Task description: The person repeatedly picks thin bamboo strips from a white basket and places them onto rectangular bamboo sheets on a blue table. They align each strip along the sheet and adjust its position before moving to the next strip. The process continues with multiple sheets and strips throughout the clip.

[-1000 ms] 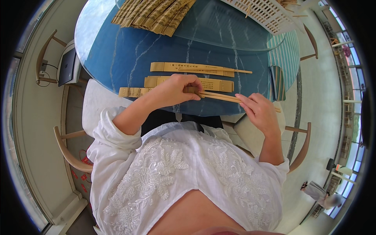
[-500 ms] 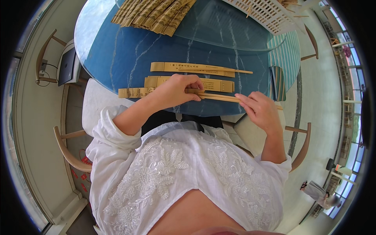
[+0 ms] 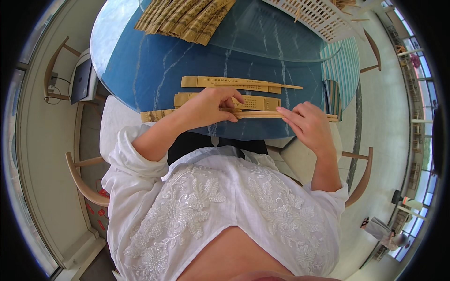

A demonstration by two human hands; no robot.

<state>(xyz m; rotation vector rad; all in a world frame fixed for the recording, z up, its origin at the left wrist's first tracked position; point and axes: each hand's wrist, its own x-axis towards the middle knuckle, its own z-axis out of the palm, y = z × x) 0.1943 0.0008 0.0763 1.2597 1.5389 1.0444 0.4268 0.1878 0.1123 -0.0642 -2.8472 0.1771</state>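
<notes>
My left hand [image 3: 213,105] is curled round the open end of a brown printed paper chopstick sleeve [image 3: 157,115], its index finger lifted away from the thumb. The sleeve's other end sticks out left beyond my wrist. From the fingers a pair of pale wooden chopsticks [image 3: 262,114] runs rightward, nearly level. My right hand [image 3: 307,124] pinches them midway with thumb and fingertips. Just beyond lies a second brown sleeve [image 3: 265,103], partly hidden by my left hand. Farther back is another sleeve [image 3: 199,81] with a wooden chopstick [image 3: 288,86] lying along it.
A fan of several brown sleeves [image 3: 183,21] lies at the far left of the blue marbled round table [image 3: 140,70]. A white slatted basket [image 3: 323,23] with loose chopsticks stands far right. Striped cloth [image 3: 344,65] covers the right edge. Chairs [image 3: 86,187] surround the table.
The chopsticks have swung from a slight downward slant to nearly level. My right hand has moved slightly up and left along them. My left index finger has parted from the thumb.
</notes>
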